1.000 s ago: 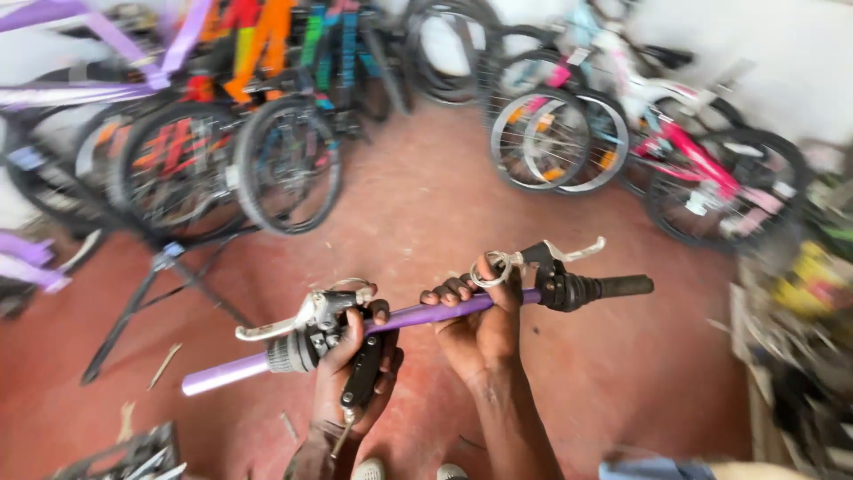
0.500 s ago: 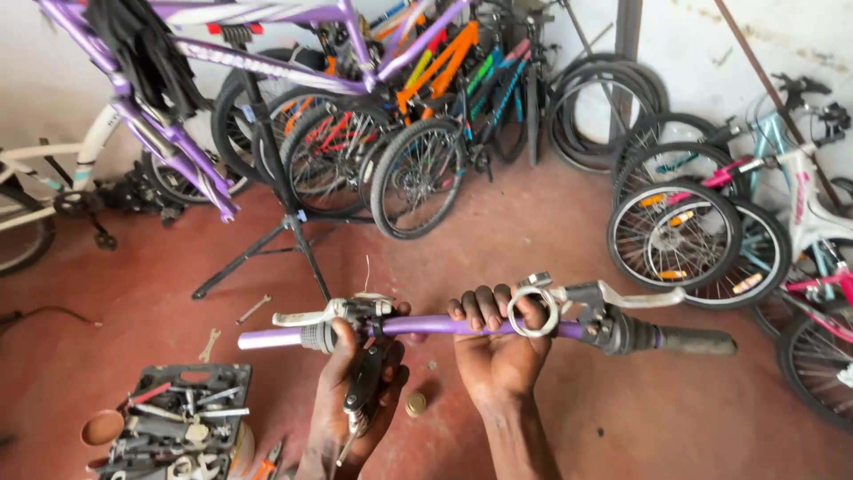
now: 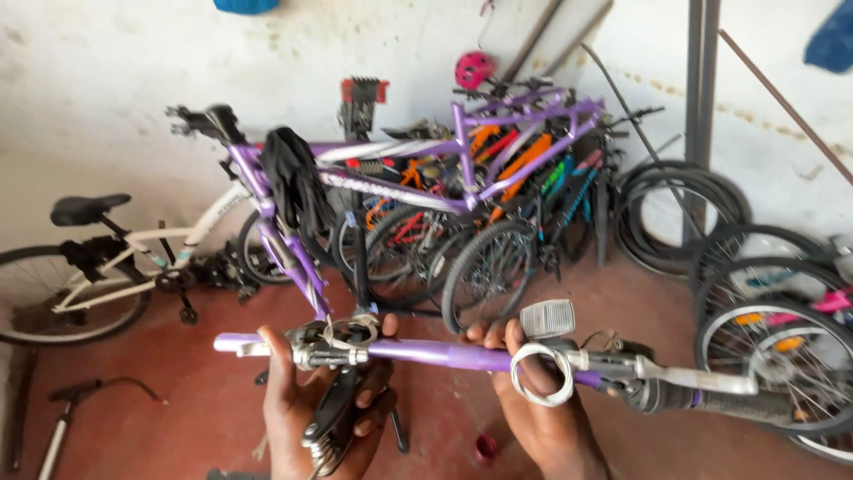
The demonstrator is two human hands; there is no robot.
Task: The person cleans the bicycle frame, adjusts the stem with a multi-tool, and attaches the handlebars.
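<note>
Head view showed a purple handlebar [image 3: 444, 354] held level in mid-air between both hands, above a red floor [image 3: 178, 400] and in front of a purple bike frame [image 3: 498, 151] clamped on a stand. The left hand [image 3: 324, 413] was closed around the bar near its bare left end, its fingers also pinning a dark folding multi-tool [image 3: 330, 411] against the palm just under a silver brake lever clamp [image 3: 333, 342]. The right hand [image 3: 533, 404] was wrapped around the bar from below, just left of a white ring [image 3: 544, 375] and a second lever assembly [image 3: 662, 378], with a black grip [image 3: 742, 407] at the right end and a white reflector [image 3: 547, 317] standing up behind the knuckles.

Nothing but the two hands carried the bar, so the likeliest trouble, as I judged it, was twisting: the right end looked heavier with hardware, and any slackening there could have let the bar roll in the palms. The multi-tool was held only by curled fingers (no clear view of which bit was out), so a slip could have dropped it to the floor or jabbed the palm. Loose cable ends near the left clamp could have snagged fingers. A small red cap [image 3: 484, 447] lay on the floor below, near the right wrist, easy to step on or lose. Whether the clamp bolts were tight could not be told.
</note>
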